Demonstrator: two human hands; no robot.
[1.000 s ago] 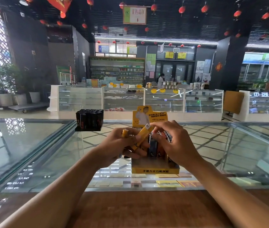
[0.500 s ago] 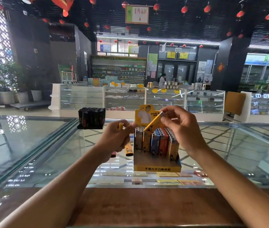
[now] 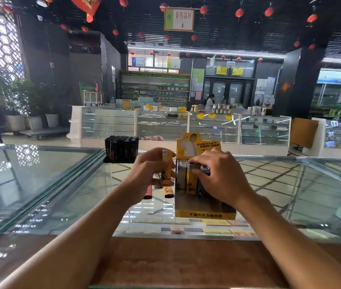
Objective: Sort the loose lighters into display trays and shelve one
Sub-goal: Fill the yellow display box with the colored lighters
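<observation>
Midway: yellow tray part-filled, right hand pinching a lighter into it, left hand beside it gripping loose lighters; shelving not begun.

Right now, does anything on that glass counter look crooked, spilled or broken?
Nothing stands out. The yellow tray and the black tray sit upright on the counter; the left hand grips a loose bunch of lighters.

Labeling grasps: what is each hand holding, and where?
Left hand grips a bunch of lighters around their middles. Right hand fingers sit on lighter tops in the yellow tray; grip unclear.
</observation>
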